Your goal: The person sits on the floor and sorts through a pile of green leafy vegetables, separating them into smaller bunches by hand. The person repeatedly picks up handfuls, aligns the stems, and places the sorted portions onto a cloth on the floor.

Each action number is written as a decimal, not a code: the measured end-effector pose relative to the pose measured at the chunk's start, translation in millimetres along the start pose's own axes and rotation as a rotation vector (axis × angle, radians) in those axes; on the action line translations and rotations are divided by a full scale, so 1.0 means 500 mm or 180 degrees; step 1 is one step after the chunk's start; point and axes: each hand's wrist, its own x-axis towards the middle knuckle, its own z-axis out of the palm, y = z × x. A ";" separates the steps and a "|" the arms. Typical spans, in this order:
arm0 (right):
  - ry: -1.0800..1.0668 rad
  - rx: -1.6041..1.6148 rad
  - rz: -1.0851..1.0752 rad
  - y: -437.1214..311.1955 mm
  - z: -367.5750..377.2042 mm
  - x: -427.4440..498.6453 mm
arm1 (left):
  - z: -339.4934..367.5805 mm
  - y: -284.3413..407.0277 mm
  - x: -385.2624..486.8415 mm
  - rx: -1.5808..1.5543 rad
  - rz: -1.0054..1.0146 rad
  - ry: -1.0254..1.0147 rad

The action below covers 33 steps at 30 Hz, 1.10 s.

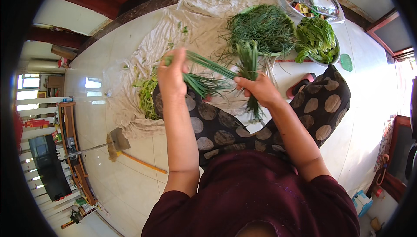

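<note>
My left hand [173, 74] is closed around one end of a strand of long green leaves, likely chives or scallion greens [210, 63], which stretches across to my right hand. With my right hand [257, 88] I grip a bundle of the same greens [248, 57], its ends sticking out above and below the fist. More dark green blades [203, 85] hang below my left hand; whether that hand holds them is unclear. Beyond my right hand lies a large heap of thin green blades [262, 30] on a light green tray. Yellowish-green leaves [148, 96] are piled left of my knee.
A crumpled pale cloth [192, 25] covers part of the tiled floor. At the upper right stand a metal basin [338, 49] of leafy greens [316, 38] and a clear plastic bag of toys [309, 2]. A dustpan [120, 139] and a broom [143, 162] lie at the left.
</note>
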 end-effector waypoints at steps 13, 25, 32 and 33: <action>0.0848 0.1160 0.0144 0.053 -0.129 -0.020 | -0.079 0.023 0.045 -0.1470 -0.0308 -0.0075; -0.0110 0.1407 0.0268 -0.013 -0.053 -0.065 | -0.087 0.021 0.048 -0.2467 -0.0629 -0.1269; -0.0844 0.1227 0.0510 -0.029 0.022 -0.087 | -0.077 0.021 0.047 -0.2344 -0.0680 -0.1242; -0.0885 0.1221 0.0518 -0.031 0.027 -0.087 | -0.077 0.021 0.047 -0.2270 -0.0630 -0.1242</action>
